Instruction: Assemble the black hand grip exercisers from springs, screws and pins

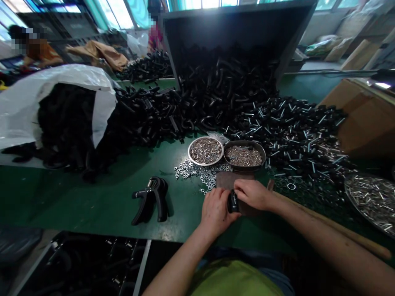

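Near the front edge of the tabletop [101, 197], I see left hand [217, 209] and right hand [253, 195] gripping a black part [234, 201] over a brownish block [224, 179]; uneven pressure could tip it, stray knuckles scatter the small metal pieces [207, 175] alongside.

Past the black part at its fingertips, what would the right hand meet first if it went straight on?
Most likely the left hand, just across the black part from the right hand, though depth is hard to judge here.

Hands [217, 209] [253, 194] close together (fingers [242, 186] bent).
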Demonstrator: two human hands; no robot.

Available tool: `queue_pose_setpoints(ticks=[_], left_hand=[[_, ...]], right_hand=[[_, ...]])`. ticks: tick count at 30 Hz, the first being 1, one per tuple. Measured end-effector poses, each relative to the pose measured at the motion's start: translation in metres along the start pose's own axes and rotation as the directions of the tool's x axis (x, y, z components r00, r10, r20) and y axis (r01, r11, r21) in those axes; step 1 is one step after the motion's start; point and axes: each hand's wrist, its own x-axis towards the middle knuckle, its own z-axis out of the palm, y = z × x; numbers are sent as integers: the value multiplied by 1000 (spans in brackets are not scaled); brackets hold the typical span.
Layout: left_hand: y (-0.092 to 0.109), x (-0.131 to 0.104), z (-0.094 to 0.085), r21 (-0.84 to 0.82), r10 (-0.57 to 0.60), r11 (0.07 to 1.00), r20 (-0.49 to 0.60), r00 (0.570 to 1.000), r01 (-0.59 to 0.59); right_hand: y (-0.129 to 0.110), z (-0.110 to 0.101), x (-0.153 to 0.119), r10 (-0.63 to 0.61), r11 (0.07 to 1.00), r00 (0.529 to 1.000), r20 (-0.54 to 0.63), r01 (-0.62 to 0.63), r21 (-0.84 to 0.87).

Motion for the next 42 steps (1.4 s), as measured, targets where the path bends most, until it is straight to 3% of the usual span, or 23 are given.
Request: queue_pose_setpoints(ticks=[5,9,11,13,16,20,22,27,31,34,38,42], left_hand=[[1,0,0,14,8,1000,-9,1000,-8],[0,1,1,35,13,999,-6,1000,-13],[0,0,2,39,11,999,-14,1000,-10],[0,0,2,29,22,999,-22,1000,-21],[0,-1,0,10,61,998,-6,998,-61],[1,-1,-4,32,104,994,19,994,-105],[1,-1,-6,52,113,992,29,993,-115],[3,1,-5,52,122,991,36,992,-123],[3,4,-4,-25,90,996,20,996,-90],[4,8,-4,-148,5,989,-12,1000,-6],[3,14,-8,-441,-184,883,-11,983,160],[2,18,-17,-729,-375,582,153,914,361]], right_hand=[[-5,4,3,8,997,999,-34,-11,-82],[-15,16,-3,-157,941,986,-51,134,-311],[-17,22,-9,-180,921,982,-54,149,-360],[-15,20,-13,-140,944,988,-63,114,-311],[1,-1,-8,-60,983,997,-45,51,-178],[42,-40,23,200,954,963,-179,-232,-187],[61,-48,41,266,931,944,-195,-304,-203],[87,-40,68,333,915,930,-155,-358,-187],[92,-34,69,368,909,910,-192,-396,-132],[96,-34,66,402,898,878,-260,-433,-74],[99,-36,60,393,913,865,-311,-407,22],[100,-41,55,347,938,888,-301,-325,122]])
